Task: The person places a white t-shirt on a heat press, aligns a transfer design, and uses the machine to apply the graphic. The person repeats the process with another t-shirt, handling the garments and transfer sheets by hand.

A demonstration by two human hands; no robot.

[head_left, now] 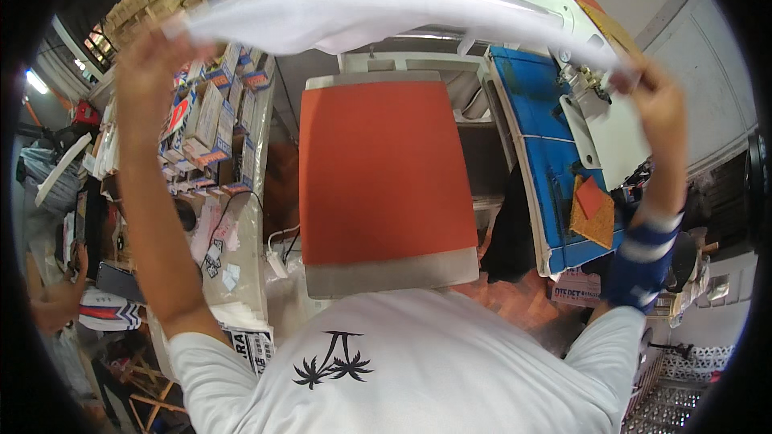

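Observation:
A thin white cloth (378,10) is stretched wide between my raised hands, blurred by motion, its middle sagging slightly. My left hand (157,56) is closed on the cloth's left end. At the far right, my right hand (658,95) pinches the other end, with a blue and white band (647,261) around that forearm. Below the cloth lies a flat orange-red pad (386,169) on a grey board (390,272), directly in front of me. Part of the machinery behind is hidden by the cloth.
Boxes (205,124) are stacked on the left bench. To the right, a blue table (535,104) carries a white sewing machine (615,133) and a yellow sponge-like piece (593,225). At far left, another person's arm (60,297) shows near a dark tablet-like object (119,281).

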